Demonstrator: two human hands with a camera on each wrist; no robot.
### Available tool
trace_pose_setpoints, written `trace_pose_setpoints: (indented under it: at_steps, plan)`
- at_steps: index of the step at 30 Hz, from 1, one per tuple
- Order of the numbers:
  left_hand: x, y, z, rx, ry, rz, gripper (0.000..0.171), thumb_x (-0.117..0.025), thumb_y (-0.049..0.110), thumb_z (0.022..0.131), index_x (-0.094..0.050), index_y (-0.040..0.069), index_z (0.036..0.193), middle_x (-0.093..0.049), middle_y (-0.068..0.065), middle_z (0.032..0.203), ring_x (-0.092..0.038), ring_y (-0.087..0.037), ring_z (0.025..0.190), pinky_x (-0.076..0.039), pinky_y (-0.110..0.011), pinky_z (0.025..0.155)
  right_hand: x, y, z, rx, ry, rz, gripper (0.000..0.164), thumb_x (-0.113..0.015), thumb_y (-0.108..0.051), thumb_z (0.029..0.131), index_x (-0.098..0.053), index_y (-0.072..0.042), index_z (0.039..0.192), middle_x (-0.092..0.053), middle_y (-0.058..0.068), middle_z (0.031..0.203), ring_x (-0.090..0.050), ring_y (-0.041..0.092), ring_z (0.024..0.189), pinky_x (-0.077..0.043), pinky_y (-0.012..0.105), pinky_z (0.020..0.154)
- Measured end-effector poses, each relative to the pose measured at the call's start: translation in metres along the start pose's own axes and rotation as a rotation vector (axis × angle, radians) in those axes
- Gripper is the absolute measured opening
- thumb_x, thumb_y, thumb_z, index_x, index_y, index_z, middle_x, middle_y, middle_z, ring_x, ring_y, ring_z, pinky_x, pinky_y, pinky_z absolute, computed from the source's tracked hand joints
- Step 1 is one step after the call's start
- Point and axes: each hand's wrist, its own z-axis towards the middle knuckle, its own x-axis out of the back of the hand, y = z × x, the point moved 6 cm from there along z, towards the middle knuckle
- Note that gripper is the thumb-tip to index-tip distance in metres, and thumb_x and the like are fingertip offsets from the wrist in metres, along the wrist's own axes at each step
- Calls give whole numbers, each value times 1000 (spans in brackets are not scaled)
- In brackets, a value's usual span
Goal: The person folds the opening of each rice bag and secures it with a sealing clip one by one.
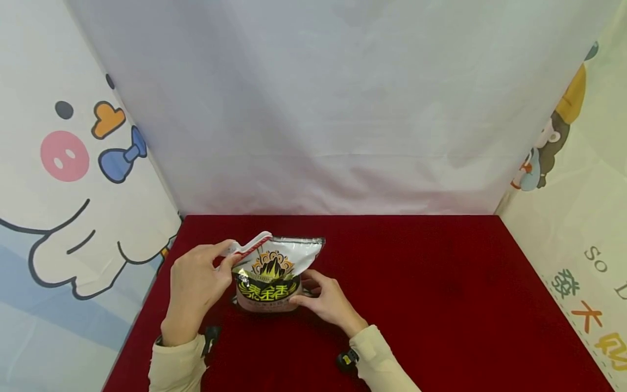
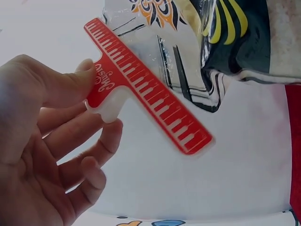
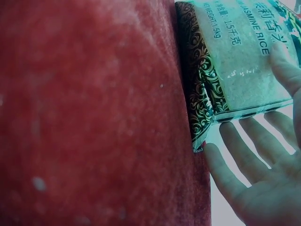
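A bag of jasmine rice (image 1: pixel 271 291) stands upright on the red table, its silvery top folded over toward the right. My left hand (image 1: pixel 196 283) pinches the handle of a red-and-white bag clip (image 2: pixel 150 89) printed with piano keys, thumb on the red face and fingers behind. The clip lies slanted along the bag's upper left edge; whether it bites on the plastic cannot be made out. My right hand (image 1: pixel 327 299) holds the bag's right side, with the thumb on the front and the other fingers at the side and back. Part of the bag's back is hidden.
The red tabletop (image 1: pixel 416 294) stretches to the right of the bag. A pale cloth (image 1: pixel 343 109) hangs behind the table, and printed cloths flank it: a cartoon figure (image 1: pixel 65 155) on the left, lettering (image 1: pixel 586 316) on the right.
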Motion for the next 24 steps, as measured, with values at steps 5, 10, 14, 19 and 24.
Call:
trace_pose_setpoints:
  at_steps: [5, 10, 14, 19, 24]
  plan:
    - [-1, -5, -2, 43, -46, -22, 31, -83, 13, 89, -81, 7, 119, -82, -18, 105, -75, -38, 88, -59, -60, 70, 0, 1, 0, -8, -4, 8, 58, -87, -35, 90, -66, -17, 141, -74, 10, 134, -76, 27, 109, -62, 43, 93]
    - [-2, -8, -4, 43, -43, -25, 32, -82, 14, 90, -80, 6, 121, -81, -17, 108, -75, -38, 93, -60, -61, 73, 0, 2, 0, -15, -5, 14, 59, -87, -36, 90, -66, -17, 142, -74, 9, 134, -76, 27, 109, -63, 43, 92]
    - [-2, -11, -7, 38, -15, -15, 33, -82, 14, 89, -81, 7, 121, -82, -17, 107, -75, -38, 90, -59, -60, 69, 1, 3, -1, -14, -2, 14, 59, -87, -36, 90, -66, -18, 142, -74, 9, 134, -76, 27, 109, -63, 44, 93]
    - [-2, -16, -11, 50, 16, 0, 34, -83, 16, 88, -81, 9, 121, -81, -18, 100, -73, -38, 83, -57, -58, 64, 2, 1, -2, -25, -5, -4, 62, -86, -38, 91, -65, -17, 144, -74, 10, 132, -76, 28, 110, -62, 45, 94]
    - [-6, -20, -14, 68, -8, -3, 38, -82, 19, 90, -78, 8, 127, -81, -19, 101, -72, -37, 82, -57, -58, 64, 3, -3, -6, -45, -26, -37, 64, -84, -42, 93, -62, -15, 147, -74, 10, 133, -76, 26, 108, -62, 42, 93]
